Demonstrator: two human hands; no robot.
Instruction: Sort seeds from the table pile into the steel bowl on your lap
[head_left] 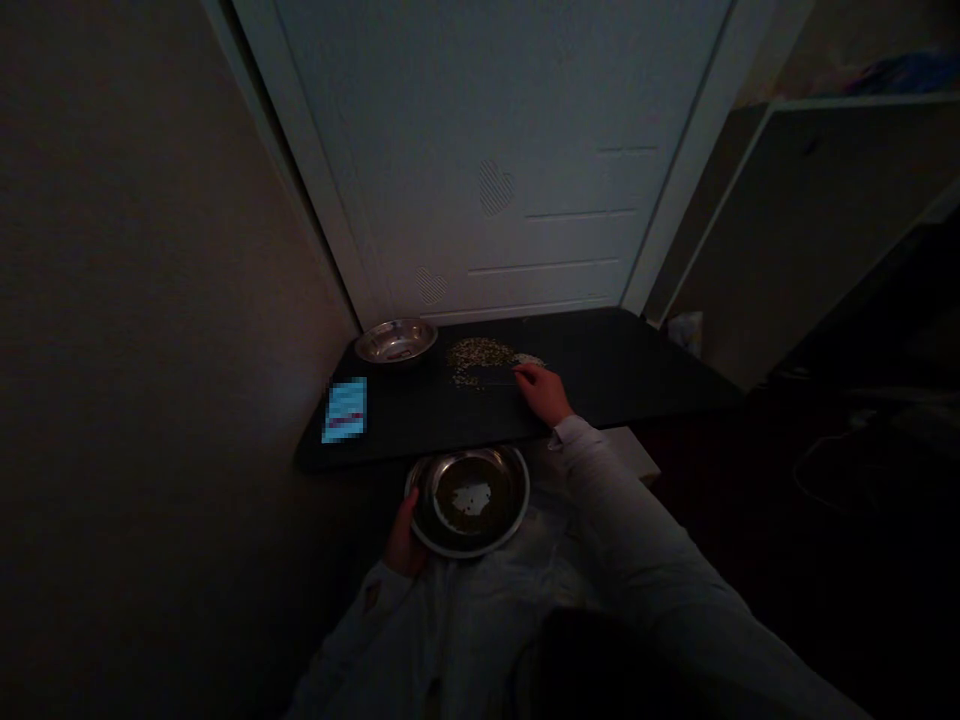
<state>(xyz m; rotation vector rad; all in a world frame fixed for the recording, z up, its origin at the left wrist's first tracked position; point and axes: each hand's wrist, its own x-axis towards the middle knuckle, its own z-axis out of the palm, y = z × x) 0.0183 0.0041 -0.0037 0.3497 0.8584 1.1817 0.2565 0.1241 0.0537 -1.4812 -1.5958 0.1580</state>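
Observation:
My left hand grips the left rim of a shiny metal bowl at my lap, below the table's front edge. Dark small grains lie in this bowl around a bright patch of its bottom. Over the dark table, my right hand is closed, fingertips together; whatever they pinch is too small to see. Just beyond those fingertips is a small whitish heap of seeds or grains. Left of it spreads a larger mixed green and pale pile, with loose bits in front.
A second metal bowl stands at the table's back left. A blurred blue packet or card lies near the left edge. A white door rises behind the table, and a brown wall borders the left. A pale box sits below the front edge.

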